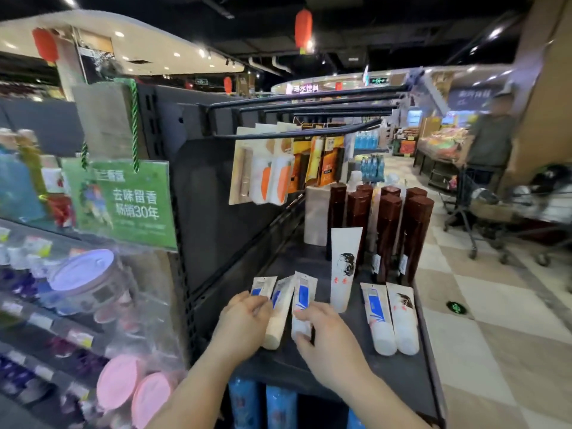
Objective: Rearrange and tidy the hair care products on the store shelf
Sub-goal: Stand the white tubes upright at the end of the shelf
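Observation:
Several white hair-product tubes stand cap-down on the dark shelf [340,370]. My left hand [244,320] grips the leftmost tube [262,285], and a cream tube [278,317] leans right beside it. My right hand [328,339] holds a blue-labelled tube [304,297] by its lower end. A taller white tube with a drawn head [344,264] stands behind. Two more tubes [378,317] [402,320] stand together at the right. Several tall dark brown bottles [387,230] fill the back.
Packaged items [269,168] hang from black hooks above the shelf. A green sign [130,202] and jars sit on the left rack. Blue bottles [278,407] stand below. A person [492,140] with a cart [501,212] is in the aisle at right.

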